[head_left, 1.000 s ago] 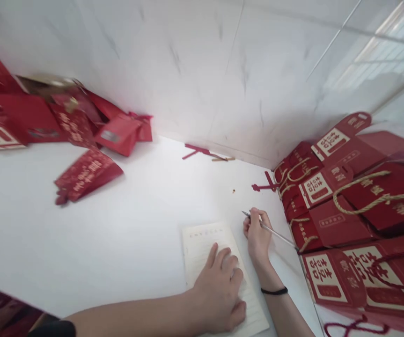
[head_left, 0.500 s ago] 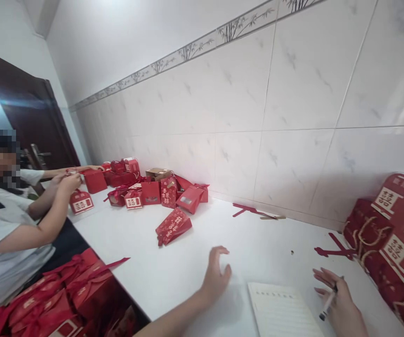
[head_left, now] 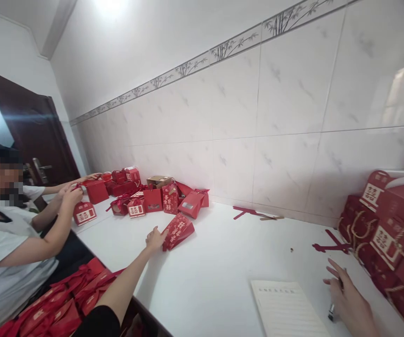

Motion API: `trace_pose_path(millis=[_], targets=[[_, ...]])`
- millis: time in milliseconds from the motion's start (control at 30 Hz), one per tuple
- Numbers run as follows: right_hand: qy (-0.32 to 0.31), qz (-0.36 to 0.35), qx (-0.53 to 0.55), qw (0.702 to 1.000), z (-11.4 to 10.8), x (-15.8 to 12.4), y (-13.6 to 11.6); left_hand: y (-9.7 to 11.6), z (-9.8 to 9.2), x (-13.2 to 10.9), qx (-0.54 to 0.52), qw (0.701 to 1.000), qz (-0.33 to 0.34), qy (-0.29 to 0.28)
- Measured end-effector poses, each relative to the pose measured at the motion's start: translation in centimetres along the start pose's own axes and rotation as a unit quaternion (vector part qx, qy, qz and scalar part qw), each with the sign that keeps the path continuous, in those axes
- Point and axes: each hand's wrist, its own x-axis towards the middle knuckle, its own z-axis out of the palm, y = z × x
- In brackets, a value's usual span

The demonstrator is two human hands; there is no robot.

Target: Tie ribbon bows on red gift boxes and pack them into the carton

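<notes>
My left hand (head_left: pixel 155 239) is stretched out over the table, its fingers closed at the near left end of a red printed gift box (head_left: pixel 179 232) that lies on its side. The fingertips there are partly hidden, and the box rests on the tabletop. In my right hand (head_left: pixel 349 296) a pen (head_left: pixel 331 311) is tucked between the fingers, some of which stretch forward. Left of that hand lies a lined notepad (head_left: pixel 288 306) with a row of writing along its top.
Several red gift boxes (head_left: pixel 152 200) cluster against the wall. More stand stacked with rope handles (head_left: pixel 380 234) at right. Ribbon strips (head_left: pixel 331 244) lie by the stack. At left a co-worker's hands (head_left: pixel 70 194) handle a box. Red boxes (head_left: pixel 64 299) fill the space below the table edge.
My left hand has moved away from beside the notepad, forward and left, onto the red gift box. The right hand keeps the pen and has shifted slightly right. The view has tilted a little.
</notes>
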Motion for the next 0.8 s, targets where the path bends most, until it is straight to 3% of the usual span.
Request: trace_pose_path(millis=[167, 367, 500, 667, 733, 800], targets=[[0.073, -0.053, -0.121, 0.988, 0.8, -0.2, -0.1, 0.2, -0.6, 0.4, 0.004, 0.996, 0.013, -0.090], [0.077, -0.125, -0.061, 0.987, 0.8, -0.8, -0.8, 3.3, -1.0, -3.0, -0.087, 0.988, 0.076, -0.101], [0.071, -0.208, 0.014, 0.975, 1.7, -1.6, -3.3, 8.4, -1.2, -5.7, -0.150, 0.967, 0.177, -0.102], [-0.024, -0.365, 0.044, 0.930, 1.5, -3.7, -12.5, 17.4, -1.2, -11.8, -0.204, 0.910, 0.320, -0.165], [-0.084, -0.387, 0.027, 0.918, 0.4, -4.2, -16.1, 20.7, -1.5, -15.0, -0.232, 0.876, 0.369, -0.206], [-0.149, -0.358, 0.028, 0.921, -1.2, -4.2, -18.5, 23.2, -2.0, -17.7, -0.272, 0.848, 0.396, -0.224]])
